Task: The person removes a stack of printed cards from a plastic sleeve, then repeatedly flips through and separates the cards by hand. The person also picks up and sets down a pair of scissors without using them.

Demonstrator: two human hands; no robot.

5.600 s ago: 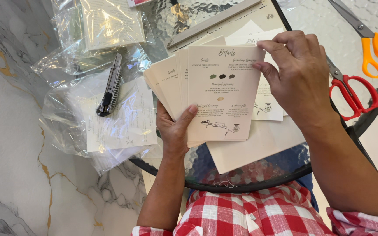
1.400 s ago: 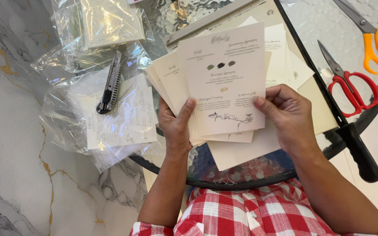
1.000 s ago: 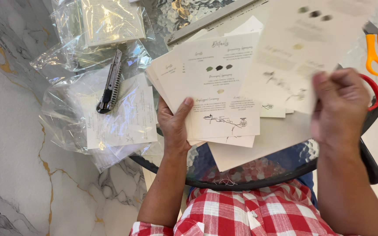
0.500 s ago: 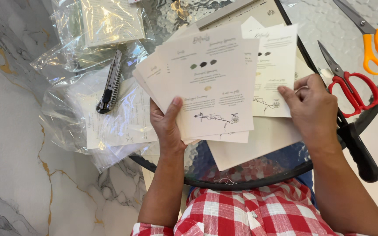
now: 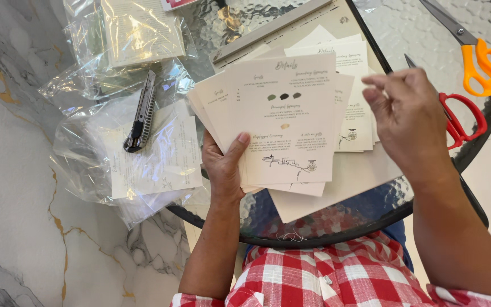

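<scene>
At far left, a utility knife is seen lying on clear plastic bags that contain printed sheets. Toward the centre, a fanned stack of cream cards is gripped at its lower left corner by the left hand, thumb pressed on the top card's face. Further right, the right hand is held just beside the stack, empty, its fingers loosely curled and apart from the cards. A second pile of cards lies on the round glass table beneath it. Red scissors and orange scissors rest at far right. The step in hand is judged to be dealing cards off one by one; the top card would next have to be pinched at its right edge.
</scene>
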